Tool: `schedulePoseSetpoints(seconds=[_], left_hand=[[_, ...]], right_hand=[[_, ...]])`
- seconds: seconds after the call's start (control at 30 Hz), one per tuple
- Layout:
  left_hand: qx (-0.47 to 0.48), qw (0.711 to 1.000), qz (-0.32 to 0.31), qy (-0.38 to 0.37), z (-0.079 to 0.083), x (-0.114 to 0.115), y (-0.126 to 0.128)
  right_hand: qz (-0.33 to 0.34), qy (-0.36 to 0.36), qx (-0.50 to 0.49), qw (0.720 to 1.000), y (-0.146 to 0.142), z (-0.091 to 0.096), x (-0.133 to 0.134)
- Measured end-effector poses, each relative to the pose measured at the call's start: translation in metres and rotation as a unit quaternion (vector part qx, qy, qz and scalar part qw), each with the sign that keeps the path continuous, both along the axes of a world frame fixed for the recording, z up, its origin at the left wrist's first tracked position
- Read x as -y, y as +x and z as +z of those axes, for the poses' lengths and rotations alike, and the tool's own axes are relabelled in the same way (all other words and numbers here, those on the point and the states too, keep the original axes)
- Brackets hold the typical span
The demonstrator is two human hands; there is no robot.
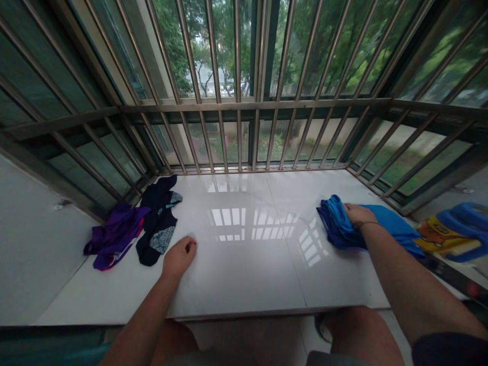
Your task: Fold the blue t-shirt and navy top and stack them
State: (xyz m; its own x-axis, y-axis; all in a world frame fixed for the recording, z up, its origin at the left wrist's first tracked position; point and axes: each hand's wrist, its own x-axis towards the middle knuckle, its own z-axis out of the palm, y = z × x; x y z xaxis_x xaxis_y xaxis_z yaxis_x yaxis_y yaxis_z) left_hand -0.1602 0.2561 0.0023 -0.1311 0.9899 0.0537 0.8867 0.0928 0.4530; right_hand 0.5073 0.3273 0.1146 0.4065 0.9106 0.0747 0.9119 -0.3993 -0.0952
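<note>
The sill [236, 274] before me is a glossy white slab, smooth enough to mirror the metal window bars [236, 127] at twelve o'clock. At two o'clock, my right hand [356, 213] lies palm down on a soft, rumpled blue cloth [339, 226], fingers curled over its bunched near end; the rest of it spreads flat and bright under my forearm. My left hand [178, 256] rests at ten o'clock on the bare slab, closed in a loose fist with the thumb tucked against the fingers, holding nothing. Just beyond it at ten o'clock lie limp dark navy socks [158, 223] with patterned patches, and beside them a crumpled purple garment [114, 236]. A blue and yellow plastic thing [453, 231] sits at three o'clock.
</note>
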Motion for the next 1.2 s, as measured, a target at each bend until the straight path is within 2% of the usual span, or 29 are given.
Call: schedulePoseSetpoints(seconds=[0.07, 0.13, 0.3, 0.47, 0.63, 0.73, 0.8, 0.87, 0.93, 1.0, 1.07, 1.2], left_hand=[[-0.004, 1.000, 0.001, -0.001, 0.000, 0.000, 0.000], [-0.008, 1.000, 0.000, 0.000, 0.000, 0.000, 0.000], [-0.005, 1.000, 0.008, 0.005, 0.002, 0.001, 0.002], [-0.007, 1.000, 0.006, 0.010, 0.004, 0.002, 0.004], [-0.007, 1.000, -0.003, 0.016, 0.004, 0.002, 0.003], [-0.027, 0.998, 0.011, 0.064, 0.002, 0.004, 0.005], [-0.065, 0.988, 0.064, 0.128, -0.001, 0.005, 0.007], [-0.104, 0.969, 0.154, 0.165, -0.006, 0.003, 0.008], [-0.123, 0.950, 0.247, 0.148, -0.011, -0.001, 0.009], [-0.126, 0.940, 0.297, 0.108, -0.015, -0.007, 0.008], [-0.128, 0.944, 0.291, 0.083, -0.016, -0.012, 0.007], [-0.153, 0.965, 0.208, 0.052, -0.006, -0.014, 0.010]], right_hand=[[0.005, -0.030, -0.019, 0.999, -0.004, -0.019, 0.005], [0.012, -0.030, -0.038, 0.999, -0.004, -0.031, 0.010], [0.043, 0.002, -0.043, 0.998, -0.007, -0.039, 0.022], [0.050, 0.014, 0.018, 0.998, -0.038, -0.056, 0.049], [0.057, 0.012, 0.096, 0.994, -0.081, -0.095, 0.103], [0.080, 0.007, 0.091, 0.993, -0.109, -0.126, 0.145], [0.090, -0.002, 0.063, 0.994, -0.127, -0.145, 0.171], [0.099, 0.001, 0.040, 0.994, -0.144, -0.157, 0.193], [0.097, 0.019, 0.028, 0.995, -0.158, -0.160, 0.207], [0.082, 0.036, 0.021, 0.996, -0.168, -0.155, 0.214], [0.063, 0.042, 0.015, 0.997, -0.174, -0.147, 0.215], [0.056, 0.027, 0.016, 0.998, -0.177, -0.135, 0.213]])
